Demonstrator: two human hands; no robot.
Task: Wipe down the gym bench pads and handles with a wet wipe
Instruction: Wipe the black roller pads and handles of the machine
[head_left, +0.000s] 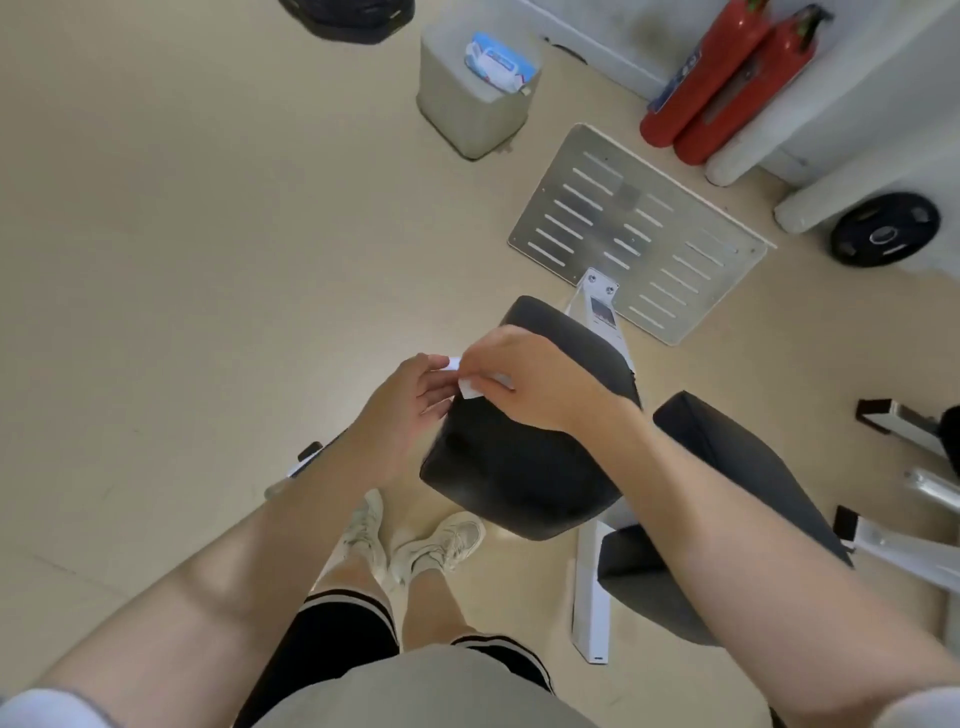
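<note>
From the head camera, looking down: two black padded bench cushions on a white metal frame (589, 582), the nearer black pad (524, 467) in the middle and the second black pad (737, 467) just to its right. One small white wet wipe (467, 387), crumpled, sits over the nearer pad's left edge, towards its far corner, held between both hands.

The right hand (524, 384) reaches across from the right, back of the hand up, fingers curled down and pinching the wipe at its lower end. The left hand (410, 397) comes in from the left, palm turned towards the pad; its fingers are bent around the wipe's upper end (only a white corner shows past the fingertips). Both forearms are bare and stretch forward from the bottom corners.

Beyond the bench: one perforated grey metal footplate (639, 234) at the frame's far end, one pale grey box (467, 104) on the beige floor with one blue-and-white pack of wipes (498, 62) on its top, two red fire extinguishers (727, 83) leaning at the wall, one black weight plate (883, 228). Two pale sneakers (441, 545) stand beside the pad's near-left corner.
</note>
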